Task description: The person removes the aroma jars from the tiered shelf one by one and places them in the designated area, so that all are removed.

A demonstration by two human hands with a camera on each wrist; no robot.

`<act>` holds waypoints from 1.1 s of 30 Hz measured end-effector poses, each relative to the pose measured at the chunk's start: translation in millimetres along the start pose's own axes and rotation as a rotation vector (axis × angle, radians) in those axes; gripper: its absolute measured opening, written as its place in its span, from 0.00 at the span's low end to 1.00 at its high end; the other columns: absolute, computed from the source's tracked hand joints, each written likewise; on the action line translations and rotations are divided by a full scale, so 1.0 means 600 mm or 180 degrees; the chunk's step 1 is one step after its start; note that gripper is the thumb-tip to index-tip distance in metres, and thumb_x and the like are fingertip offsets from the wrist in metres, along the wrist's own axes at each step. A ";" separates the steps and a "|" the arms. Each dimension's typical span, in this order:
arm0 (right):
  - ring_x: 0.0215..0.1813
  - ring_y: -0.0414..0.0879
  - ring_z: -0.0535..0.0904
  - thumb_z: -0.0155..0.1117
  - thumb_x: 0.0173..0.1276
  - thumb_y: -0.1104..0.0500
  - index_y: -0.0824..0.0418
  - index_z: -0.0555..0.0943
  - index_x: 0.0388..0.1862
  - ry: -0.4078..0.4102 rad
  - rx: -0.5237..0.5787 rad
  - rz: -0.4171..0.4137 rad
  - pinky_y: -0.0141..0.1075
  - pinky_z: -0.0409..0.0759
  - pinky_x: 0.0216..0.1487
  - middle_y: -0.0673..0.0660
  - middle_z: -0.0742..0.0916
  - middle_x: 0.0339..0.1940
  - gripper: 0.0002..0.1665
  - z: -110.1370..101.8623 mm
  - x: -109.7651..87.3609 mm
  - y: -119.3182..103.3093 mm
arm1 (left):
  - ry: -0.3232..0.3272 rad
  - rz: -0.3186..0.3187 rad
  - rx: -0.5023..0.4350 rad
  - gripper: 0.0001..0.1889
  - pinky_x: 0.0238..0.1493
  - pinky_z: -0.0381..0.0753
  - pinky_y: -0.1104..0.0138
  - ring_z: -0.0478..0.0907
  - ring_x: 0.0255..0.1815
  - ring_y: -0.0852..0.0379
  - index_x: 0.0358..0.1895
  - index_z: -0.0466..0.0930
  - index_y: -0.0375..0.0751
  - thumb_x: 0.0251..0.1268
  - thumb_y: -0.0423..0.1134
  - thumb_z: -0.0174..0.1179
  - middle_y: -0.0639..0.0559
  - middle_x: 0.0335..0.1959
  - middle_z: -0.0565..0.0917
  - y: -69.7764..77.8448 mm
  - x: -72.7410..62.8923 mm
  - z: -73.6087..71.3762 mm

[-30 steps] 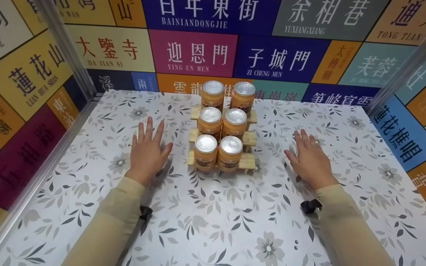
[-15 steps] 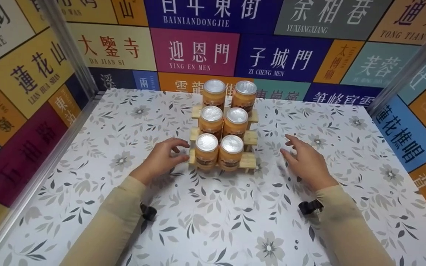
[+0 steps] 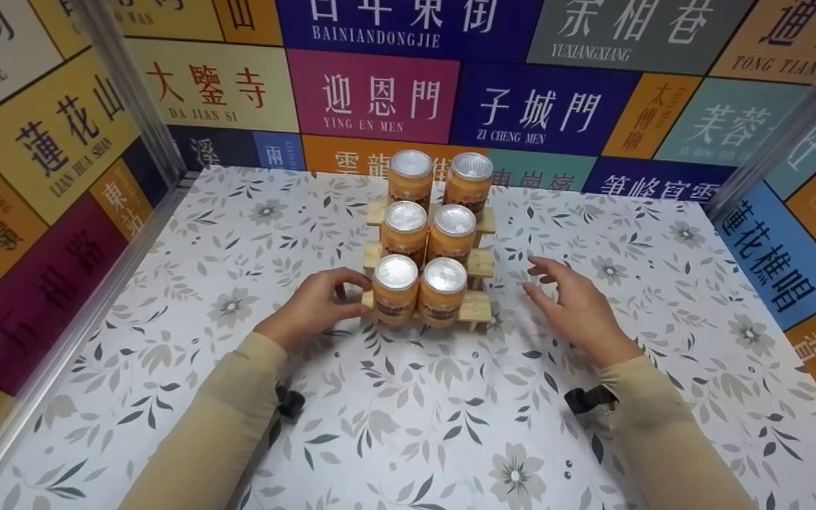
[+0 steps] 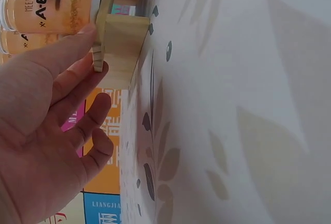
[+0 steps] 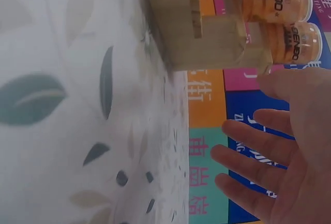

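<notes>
A stepped wooden rack (image 3: 477,306) stands on the table with several orange cans on its three tiers, two to a tier. The cans have silver tops, such as the front left can (image 3: 395,294) and the front right can (image 3: 442,297). At the rack's left end, my left hand (image 3: 312,304) pinches the lowest board; the left wrist view shows the thumb (image 4: 83,40) on the board's edge beside a can, with fingertips at its end. My right hand (image 3: 581,304) is off to the right of the rack, apart from it, with fingers spread and nothing held.
A floral tablecloth (image 3: 408,439) covers the table. Panels with Chinese lettering, such as a pink panel (image 3: 372,95), rise close behind the rack. Clear upright edges (image 3: 132,92) stand at the back corners. A black band (image 3: 592,400) sits at each wrist.
From lying flat on the table, my left hand has moved right to the rack's left end and taken hold. My right hand has lifted, curled slightly and shifted left. The cans stay put.
</notes>
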State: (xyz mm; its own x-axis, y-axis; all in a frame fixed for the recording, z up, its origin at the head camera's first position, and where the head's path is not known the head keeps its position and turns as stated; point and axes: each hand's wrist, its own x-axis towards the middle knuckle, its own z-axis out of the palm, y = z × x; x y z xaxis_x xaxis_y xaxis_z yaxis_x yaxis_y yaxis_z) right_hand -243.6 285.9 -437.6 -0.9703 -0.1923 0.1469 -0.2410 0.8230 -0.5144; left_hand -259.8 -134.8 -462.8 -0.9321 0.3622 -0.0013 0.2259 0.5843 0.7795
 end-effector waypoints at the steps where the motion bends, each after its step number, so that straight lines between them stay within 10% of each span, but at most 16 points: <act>1: 0.65 0.59 0.79 0.58 0.79 0.44 0.53 0.70 0.77 0.0016 0.0066 -0.0039 0.57 0.77 0.62 0.58 0.84 0.66 0.33 0.001 0.002 -0.003 | -0.0007 -0.0016 0.0009 0.20 0.44 0.75 0.62 0.78 0.44 0.50 0.57 0.85 0.47 0.62 0.42 0.74 0.53 0.53 0.86 0.001 0.000 0.000; 33: 0.68 0.50 0.76 0.64 0.76 0.45 0.49 0.72 0.74 0.0520 0.1470 0.0002 0.48 0.75 0.66 0.54 0.78 0.72 0.31 -0.011 0.098 -0.100 | -0.0114 -0.0464 0.0141 0.22 0.32 0.72 0.63 0.73 0.30 0.56 0.57 0.84 0.50 0.59 0.44 0.77 0.49 0.43 0.85 0.024 0.005 -0.004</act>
State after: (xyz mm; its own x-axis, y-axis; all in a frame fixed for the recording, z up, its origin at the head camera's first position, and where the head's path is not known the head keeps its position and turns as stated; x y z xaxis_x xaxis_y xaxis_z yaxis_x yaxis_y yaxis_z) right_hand -286.1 228.5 -392.4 -0.9632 -0.0750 0.2579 -0.2607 0.4929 -0.8301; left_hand -259.9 -127.1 -450.0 -0.9455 0.2963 -0.1353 0.1020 0.6637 0.7410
